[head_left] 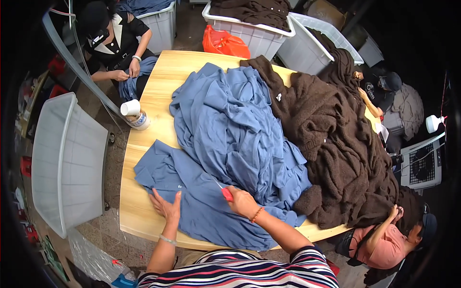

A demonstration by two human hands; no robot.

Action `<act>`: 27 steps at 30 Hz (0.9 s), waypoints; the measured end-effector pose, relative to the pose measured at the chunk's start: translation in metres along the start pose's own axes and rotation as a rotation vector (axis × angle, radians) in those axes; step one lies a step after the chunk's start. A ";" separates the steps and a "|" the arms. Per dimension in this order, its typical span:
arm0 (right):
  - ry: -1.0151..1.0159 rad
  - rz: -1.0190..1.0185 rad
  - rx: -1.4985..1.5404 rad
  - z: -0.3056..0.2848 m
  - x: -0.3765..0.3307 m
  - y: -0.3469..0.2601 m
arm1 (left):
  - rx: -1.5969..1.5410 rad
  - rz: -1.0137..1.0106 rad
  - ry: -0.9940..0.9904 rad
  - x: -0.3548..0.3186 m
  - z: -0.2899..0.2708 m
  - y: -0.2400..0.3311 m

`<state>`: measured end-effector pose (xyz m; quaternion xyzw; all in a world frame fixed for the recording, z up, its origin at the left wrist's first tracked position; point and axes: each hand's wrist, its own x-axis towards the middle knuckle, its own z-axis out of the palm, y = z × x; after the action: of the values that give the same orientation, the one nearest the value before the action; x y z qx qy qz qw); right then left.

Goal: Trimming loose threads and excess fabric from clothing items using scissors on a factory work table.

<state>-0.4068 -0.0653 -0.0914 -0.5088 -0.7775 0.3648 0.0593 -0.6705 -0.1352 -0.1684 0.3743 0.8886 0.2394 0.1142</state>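
Blue, soft, floppy shirt (201, 211) lies under your flat, open left hand (165, 206), while your right hand (242, 201) grips red snips (226, 193).

A blue garment (201, 201) is spread on the near part of a pale wooden table (144, 144). A red-handled tool (226, 194) is seen in the right hand (242, 201). Dark brown knitwear (336, 153) is piled at the right. An orange bag (224, 43) lies far off, and a white bin (62, 158) is placed at the left.
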 end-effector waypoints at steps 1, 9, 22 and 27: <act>0.013 -0.009 0.035 -0.002 -0.009 0.010 | -0.016 -0.147 -0.002 -0.002 0.002 0.019; -0.064 0.014 0.262 -0.043 -0.041 -0.003 | -0.626 0.142 -0.186 0.082 0.028 0.074; 0.499 0.245 0.268 -0.181 -0.002 0.119 | -0.308 0.577 0.181 0.188 0.023 0.328; 0.467 0.285 0.049 -0.150 0.019 0.153 | 0.065 0.449 -0.333 0.081 0.062 0.245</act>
<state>-0.2320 0.0601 -0.0837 -0.6820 -0.6542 0.2609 0.1971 -0.5533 0.0926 -0.0985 0.5996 0.7595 0.1650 0.1907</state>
